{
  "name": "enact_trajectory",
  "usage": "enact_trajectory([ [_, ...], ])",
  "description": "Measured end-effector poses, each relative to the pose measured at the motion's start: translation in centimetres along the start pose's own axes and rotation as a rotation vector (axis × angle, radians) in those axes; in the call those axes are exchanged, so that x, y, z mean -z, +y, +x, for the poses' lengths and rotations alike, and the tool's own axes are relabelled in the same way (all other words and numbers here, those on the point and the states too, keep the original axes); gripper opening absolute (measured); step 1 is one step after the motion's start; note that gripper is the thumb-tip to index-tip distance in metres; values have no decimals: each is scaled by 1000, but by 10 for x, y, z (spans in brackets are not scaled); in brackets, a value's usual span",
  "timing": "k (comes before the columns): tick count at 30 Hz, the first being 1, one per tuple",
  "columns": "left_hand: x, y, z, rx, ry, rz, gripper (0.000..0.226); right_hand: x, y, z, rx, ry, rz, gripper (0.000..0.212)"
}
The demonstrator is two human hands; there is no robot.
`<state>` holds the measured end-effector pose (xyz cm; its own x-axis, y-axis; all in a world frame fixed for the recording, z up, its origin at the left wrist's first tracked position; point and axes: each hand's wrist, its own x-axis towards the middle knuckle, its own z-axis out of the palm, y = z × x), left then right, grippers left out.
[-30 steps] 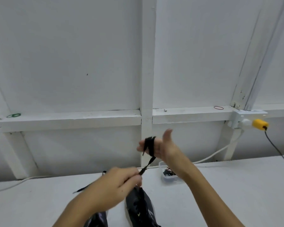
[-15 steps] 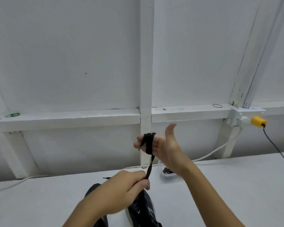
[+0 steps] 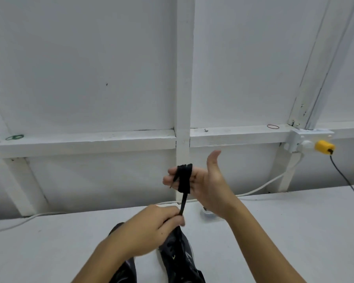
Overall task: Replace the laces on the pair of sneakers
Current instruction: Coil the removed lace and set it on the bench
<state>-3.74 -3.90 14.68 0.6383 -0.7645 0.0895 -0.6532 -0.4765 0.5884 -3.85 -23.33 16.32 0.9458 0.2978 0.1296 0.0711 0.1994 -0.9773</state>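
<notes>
Above the table (image 3: 49, 252), left to right: the lace (image 3: 184, 178) is pinched in the left hand (image 3: 151, 227), grip closed on it. The lace is black, flat, wound around the straight fingers of the right hand (image 3: 202, 180). Likely soft, light; best held near its end. Sneakers (image 3: 178, 256) below.

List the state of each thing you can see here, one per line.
Black lace: wound around right-hand fingers, pulled taut.
Right hand: raised, fingers straight, thumb up.
Left hand: pinches the lace.
Sneakers: on the table.
Yellow plug: plugged into socket.
</notes>
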Motion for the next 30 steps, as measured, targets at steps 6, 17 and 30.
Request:
enact_trajectory([
  [6, 61, -1, 5, -25, 138, 99, 18, -10, 34, -10, -240, -231, -146, 123],
  [17, 0, -7, -5, -12, -6, 16, 30, 6, 17, -2, -69, 31, -191, 135],
  [30, -12, -21, 5, 79, 58, -79, 23, 3, 15, -13, 15, -132, 311, 121],
])
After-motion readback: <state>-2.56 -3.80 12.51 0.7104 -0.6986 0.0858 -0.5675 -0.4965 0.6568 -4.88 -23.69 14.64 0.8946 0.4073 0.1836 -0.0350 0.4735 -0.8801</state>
